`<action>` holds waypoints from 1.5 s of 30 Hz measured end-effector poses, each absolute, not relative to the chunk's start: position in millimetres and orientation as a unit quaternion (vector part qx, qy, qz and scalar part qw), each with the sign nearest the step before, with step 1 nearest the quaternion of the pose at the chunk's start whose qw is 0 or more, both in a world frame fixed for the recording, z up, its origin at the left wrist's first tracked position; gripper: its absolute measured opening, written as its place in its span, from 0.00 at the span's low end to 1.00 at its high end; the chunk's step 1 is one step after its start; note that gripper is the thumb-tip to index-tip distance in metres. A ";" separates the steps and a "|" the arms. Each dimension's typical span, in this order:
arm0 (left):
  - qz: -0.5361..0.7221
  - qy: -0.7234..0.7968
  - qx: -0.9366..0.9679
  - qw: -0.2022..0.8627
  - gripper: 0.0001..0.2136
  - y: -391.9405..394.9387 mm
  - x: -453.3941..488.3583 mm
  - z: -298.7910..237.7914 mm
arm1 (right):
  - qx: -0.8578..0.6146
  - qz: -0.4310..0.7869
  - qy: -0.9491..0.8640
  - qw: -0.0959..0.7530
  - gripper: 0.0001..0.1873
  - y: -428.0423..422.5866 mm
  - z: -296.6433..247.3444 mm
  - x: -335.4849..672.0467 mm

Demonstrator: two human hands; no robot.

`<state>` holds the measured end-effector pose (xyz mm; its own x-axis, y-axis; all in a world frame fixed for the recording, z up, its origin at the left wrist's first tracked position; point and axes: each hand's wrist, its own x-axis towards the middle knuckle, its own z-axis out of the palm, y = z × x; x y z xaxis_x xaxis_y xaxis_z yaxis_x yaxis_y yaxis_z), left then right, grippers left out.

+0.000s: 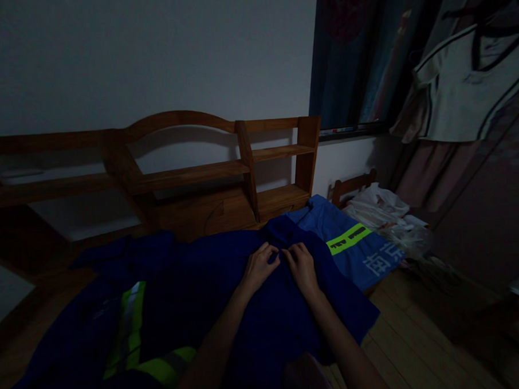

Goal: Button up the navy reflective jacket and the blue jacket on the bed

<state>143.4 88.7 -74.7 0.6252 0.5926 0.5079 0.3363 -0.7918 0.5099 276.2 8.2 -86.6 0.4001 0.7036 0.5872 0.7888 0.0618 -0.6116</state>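
A dark blue shirt (273,320) lies spread out in front of me, its collar pointing away. My left hand (261,267) rests on the front just below the collar, thumb and forefinger pinched together at the front opening. Close beside it, my right hand (303,268) pinches the same spot from the right, the fingertips of both hands nearly meeting. The bit of cloth between the fingertips, or any button there, is too dark and small to make out. To the left lies dark blue clothing with a yellow-green reflective band (134,323).
A wooden headboard with shelves (190,177) stands behind the clothes against the wall. On the right are a lighter blue garment (352,259) with a yellow-green stripe and plastic bags (380,203) by a wooden chair. A white top (457,94) hangs near the window.
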 end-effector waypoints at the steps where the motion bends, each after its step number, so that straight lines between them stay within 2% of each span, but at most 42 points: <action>1: 0.337 0.255 0.886 0.193 0.06 89.0 143.1 -75.1 | -0.685 -0.042 -0.553 0.473 0.12 8.1 -86.5 276.2; 8: 0.330 0.244 0.889 0.203 0.07 90.6 142.4 -79.4 | -0.671 -0.036 -0.599 0.435 0.11 8.5 -86.3 273.3; 14: 0.327 0.254 0.892 0.180 0.06 88.7 143.0 -79.9 | -0.659 -0.017 -0.620 0.425 0.16 10.3 -89.6 273.4; 27: 0.320 0.241 0.901 0.169 0.12 93.8 141.5 -83.0 | -0.644 -0.007 -0.616 0.454 0.17 10.2 -88.5 274.1; 37: 0.309 0.226 0.898 0.219 0.15 98.9 145.4 -94.4 | -0.614 0.047 -0.624 0.482 0.33 0.8 -78.4 269.2; 41: 0.321 0.209 0.890 0.248 0.13 93.2 143.4 -88.4 | -0.601 0.039 -0.629 0.491 0.31 0.8 -82.4 270.0; 45: 0.327 0.231 0.888 0.228 0.11 86.1 142.8 -83.6 | -0.606 0.029 -0.621 0.497 0.29 1.5 -84.3 271.2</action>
<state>142.8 86.1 -83.6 0.6791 0.5591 0.4757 0.2609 -0.7895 0.5555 271.2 1.5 -84.3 0.2277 0.7813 0.5811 0.7231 0.2640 -0.6383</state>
